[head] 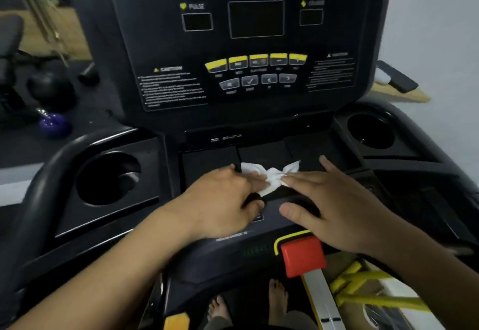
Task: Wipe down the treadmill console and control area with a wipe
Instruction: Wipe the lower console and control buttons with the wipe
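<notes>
Two hands at the frame's middle: left hand (223,200) pinching crumpled white wipe (269,177) on black treadmill console tray (207,158); right hand (334,208) flat, fingers wide, touching wipe.

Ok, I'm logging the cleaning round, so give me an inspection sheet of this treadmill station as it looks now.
Surface: black console tray, flat, below the button panel.
Job's things: crumpled white wipe on the tray, between both hands.
Clutter: both cup holders look empty; red safety key at the front edge.
Grippers: left hand pinches the wipe; right hand flat, fingertips on the wipe.
Cables: yellow cord below the red safety key.
Surroundings: purple kettlebell and dark ball on the floor to the left; bare feet on the deck.
</notes>
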A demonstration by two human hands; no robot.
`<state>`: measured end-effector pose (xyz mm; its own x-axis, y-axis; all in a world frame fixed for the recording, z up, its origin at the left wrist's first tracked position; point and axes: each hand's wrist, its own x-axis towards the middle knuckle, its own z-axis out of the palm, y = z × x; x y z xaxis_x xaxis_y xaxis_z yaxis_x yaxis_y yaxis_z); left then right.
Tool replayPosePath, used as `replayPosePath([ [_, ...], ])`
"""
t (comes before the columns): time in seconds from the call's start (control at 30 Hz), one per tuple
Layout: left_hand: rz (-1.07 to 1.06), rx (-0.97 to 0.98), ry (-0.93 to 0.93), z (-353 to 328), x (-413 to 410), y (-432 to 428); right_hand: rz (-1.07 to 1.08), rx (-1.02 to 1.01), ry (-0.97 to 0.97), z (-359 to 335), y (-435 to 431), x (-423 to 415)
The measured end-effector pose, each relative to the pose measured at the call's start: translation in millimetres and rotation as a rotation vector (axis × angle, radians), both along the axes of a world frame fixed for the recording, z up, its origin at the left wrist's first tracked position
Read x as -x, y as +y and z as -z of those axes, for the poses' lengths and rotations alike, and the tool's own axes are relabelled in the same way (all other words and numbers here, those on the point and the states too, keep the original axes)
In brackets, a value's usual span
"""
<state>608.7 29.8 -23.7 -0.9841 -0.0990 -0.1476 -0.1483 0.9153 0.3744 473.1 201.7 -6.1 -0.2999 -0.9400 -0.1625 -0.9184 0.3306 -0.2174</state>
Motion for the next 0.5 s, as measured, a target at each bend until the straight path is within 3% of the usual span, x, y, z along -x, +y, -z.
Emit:
replayPosePath([
  [0.5, -0.156, 0.081, 0.159, 9.1, -126.4, -32.2, -0.328, -0.019, -0.021, 12.3, -65.8, -92.7],
])
